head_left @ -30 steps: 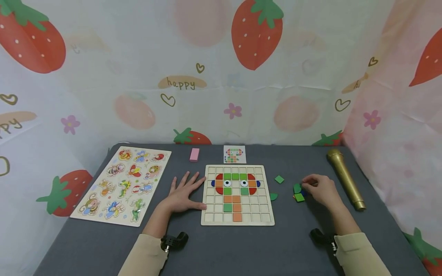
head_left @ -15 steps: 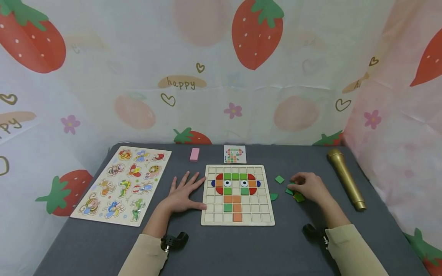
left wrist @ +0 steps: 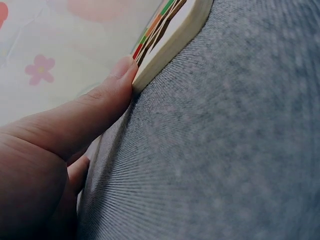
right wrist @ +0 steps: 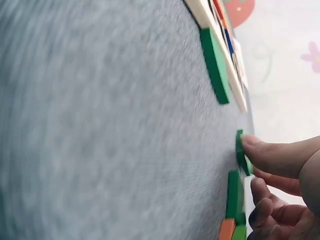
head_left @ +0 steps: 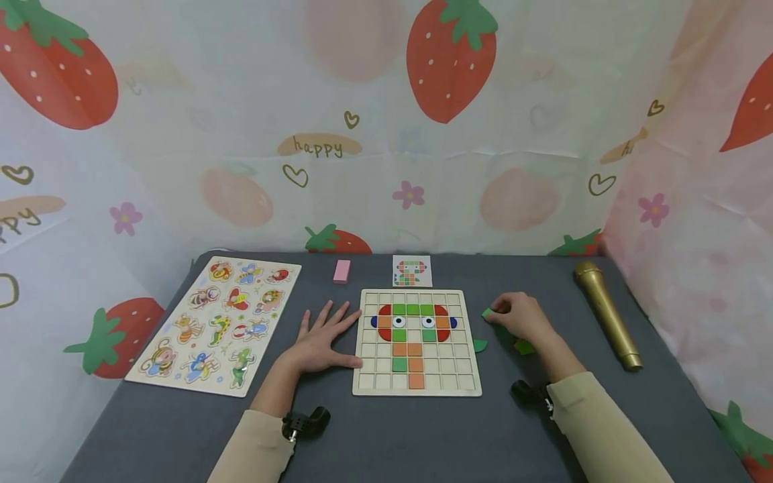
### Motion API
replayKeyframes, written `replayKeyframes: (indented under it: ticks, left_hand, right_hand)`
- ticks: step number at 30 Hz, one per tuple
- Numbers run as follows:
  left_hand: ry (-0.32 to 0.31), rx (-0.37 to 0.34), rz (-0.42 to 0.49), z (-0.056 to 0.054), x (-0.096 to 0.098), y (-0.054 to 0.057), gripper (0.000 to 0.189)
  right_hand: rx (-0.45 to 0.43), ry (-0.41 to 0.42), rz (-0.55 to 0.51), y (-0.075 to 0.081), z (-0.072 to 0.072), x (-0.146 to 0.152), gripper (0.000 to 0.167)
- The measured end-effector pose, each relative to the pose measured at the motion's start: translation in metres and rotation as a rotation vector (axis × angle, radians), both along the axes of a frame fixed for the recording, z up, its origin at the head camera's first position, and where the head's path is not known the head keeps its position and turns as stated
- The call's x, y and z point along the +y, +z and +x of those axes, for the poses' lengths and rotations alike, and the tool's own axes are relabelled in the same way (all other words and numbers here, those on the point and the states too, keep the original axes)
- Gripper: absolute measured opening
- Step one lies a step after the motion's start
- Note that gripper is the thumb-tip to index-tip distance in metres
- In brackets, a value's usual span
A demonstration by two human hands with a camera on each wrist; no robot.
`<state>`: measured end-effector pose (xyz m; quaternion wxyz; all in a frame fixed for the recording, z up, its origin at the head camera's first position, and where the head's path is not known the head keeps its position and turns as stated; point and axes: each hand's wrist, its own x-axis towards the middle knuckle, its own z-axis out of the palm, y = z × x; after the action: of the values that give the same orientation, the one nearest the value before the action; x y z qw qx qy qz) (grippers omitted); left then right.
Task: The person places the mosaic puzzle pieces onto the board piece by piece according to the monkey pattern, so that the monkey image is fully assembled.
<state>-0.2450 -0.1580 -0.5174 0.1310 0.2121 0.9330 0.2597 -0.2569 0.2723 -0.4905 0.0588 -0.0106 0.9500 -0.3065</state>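
My left hand [head_left: 323, 345] lies with fingers spread on the table, its thumb and index finger at the left edge of the wooden grid board [head_left: 374, 381]. In the left wrist view the thumb touches the board's corner [left wrist: 167, 62]. Red, green, orange and blue tiles fill some cells, with two eye tiles among them. My right hand [head_left: 524, 318], right of the board, pinches a green square tile [head_left: 486, 312] between thumb and fingers; the right wrist view shows this tile [right wrist: 241, 150] under the thumb. A green rounded piece [head_left: 480, 345] lies at the board's right edge.
More tiles [head_left: 523, 347] lie under the right hand, partly hidden. A small picture card [head_left: 412, 271] and a pink block [head_left: 341, 272] sit behind the board. An insect puzzle board [head_left: 214, 329] is at the left, a gold microphone-shaped cylinder [head_left: 608, 315] at the right.
My right hand has moved left from the loose tile pile to the separate green square and now pinches it. The left hand has stayed in place.
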Motion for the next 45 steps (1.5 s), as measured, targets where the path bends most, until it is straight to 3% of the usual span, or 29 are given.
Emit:
replayKeyframes:
  ticks: [6, 24, 34, 45]
  left_hand:
    - [-0.006, 0.007, -0.005, -0.001, 0.001, -0.002, 0.105]
    - [-0.002, 0.003, 0.005, 0.000, 0.001, 0.000, 0.105]
    - [-0.003, 0.011, 0.011, 0.001, 0.000, -0.001, 0.104]
    - [-0.007, 0.012, 0.004, -0.001, -0.002, -0.003, 0.106]
  right_hand:
    - [-0.014, 0.011, -0.048, 0.004, 0.003, -0.008, 0.018]
    - [0.039, 0.120, -0.132, 0.021, 0.034, -0.051, 0.019]
    - [0.061, 0.195, -0.144, 0.020, 0.046, -0.077, 0.011]
    - [0.062, 0.288, -0.185, 0.008, 0.059, -0.107, 0.007]
